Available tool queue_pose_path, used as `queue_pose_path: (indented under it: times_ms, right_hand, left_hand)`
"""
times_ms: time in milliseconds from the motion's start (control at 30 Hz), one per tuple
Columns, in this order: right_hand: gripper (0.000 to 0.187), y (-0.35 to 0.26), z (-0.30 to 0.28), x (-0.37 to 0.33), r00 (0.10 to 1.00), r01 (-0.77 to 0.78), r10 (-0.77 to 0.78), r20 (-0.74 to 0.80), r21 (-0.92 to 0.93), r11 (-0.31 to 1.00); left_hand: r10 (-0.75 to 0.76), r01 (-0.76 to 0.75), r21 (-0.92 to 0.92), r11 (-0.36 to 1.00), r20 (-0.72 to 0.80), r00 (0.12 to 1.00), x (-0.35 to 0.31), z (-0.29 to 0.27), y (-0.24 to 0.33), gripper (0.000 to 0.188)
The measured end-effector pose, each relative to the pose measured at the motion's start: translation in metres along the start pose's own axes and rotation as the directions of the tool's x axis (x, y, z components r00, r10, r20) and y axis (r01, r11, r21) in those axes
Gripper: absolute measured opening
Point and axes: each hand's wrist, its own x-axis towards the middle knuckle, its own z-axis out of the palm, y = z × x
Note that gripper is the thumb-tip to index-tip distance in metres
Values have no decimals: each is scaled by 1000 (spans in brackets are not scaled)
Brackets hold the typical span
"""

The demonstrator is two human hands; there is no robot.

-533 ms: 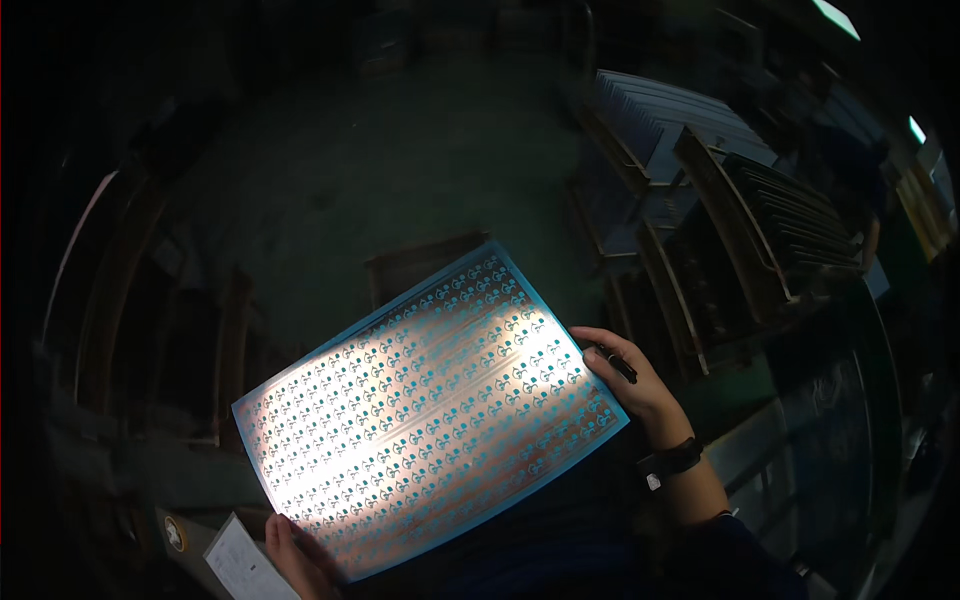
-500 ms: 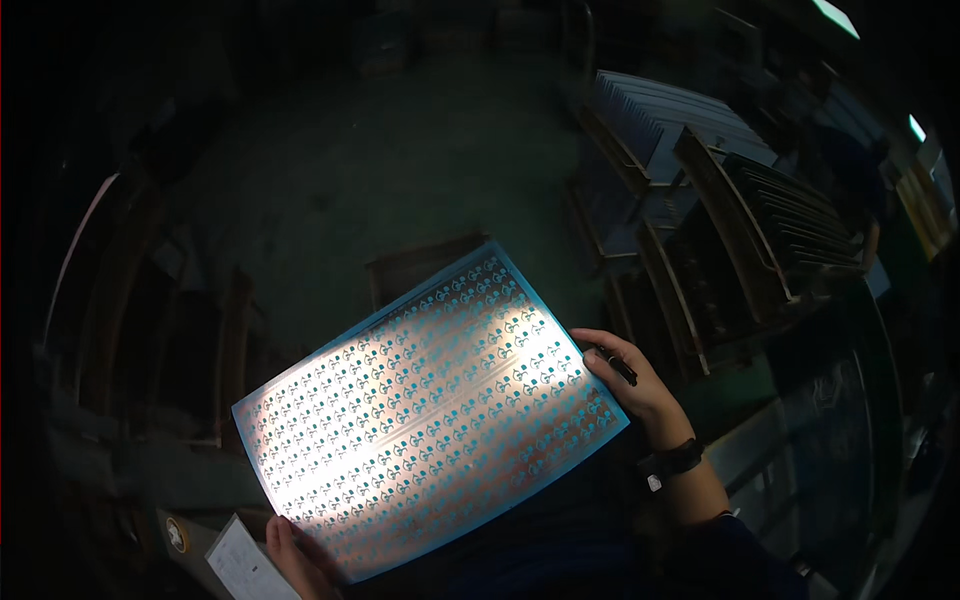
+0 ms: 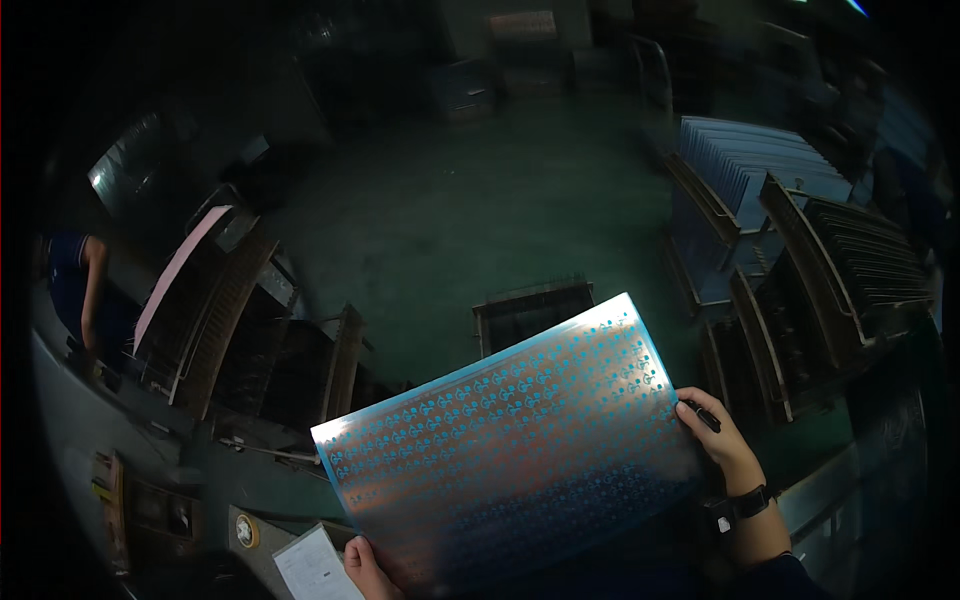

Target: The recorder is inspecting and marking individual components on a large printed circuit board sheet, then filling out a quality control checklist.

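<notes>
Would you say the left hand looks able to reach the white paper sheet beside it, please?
Probably yes: the white paper sheet appears just left of the left hand, with nothing visible between them, though the hand would likely have to release the patterned panel first.

Glare drops off patterned panel (image 3: 500, 440); view swings left.
White patches fade to dull copper, near part now dark. Panel, left hand (image 3: 368, 571) and right hand (image 3: 724, 436) sit farther right and nearer in view. Co-worker (image 3: 70, 275) in dark blue now visible at left.
</notes>
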Motion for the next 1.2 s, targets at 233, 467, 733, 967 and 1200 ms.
queue_pose_path:
  times_ms: [233, 467, 733, 967, 1200]
  right_hand:
    - [17, 23, -2, 4, 994, -24, 31, -108, 68, 997]
    - [15, 45, -6, 9, 992, 8, 2, -129, 75, 997]
    - [13, 65, -19, 10, 975, -33, 77, -206, 209, 977]
    - [13, 73, -21, 15, 961, -11, 69, -266, 213, 977]
    - [27, 76, -33, 17, 965, 42, -3, -263, 144, 989]
  left_hand:
    - [-222, 222, -43, 974, 15, 975, 4, -2, -3, 25]
    - [14, -21, 80, 997, 94, 995, -5, 2, 15, 19]
    - [-13, 94, -358, 929, 222, 975, 3, 2, -14, 8]
    - [-27, 131, -353, 926, 285, 958, 3, 6, -4, 13]
    - [58, 40, -381, 924, 243, 968, 4, 6, -2, 21]
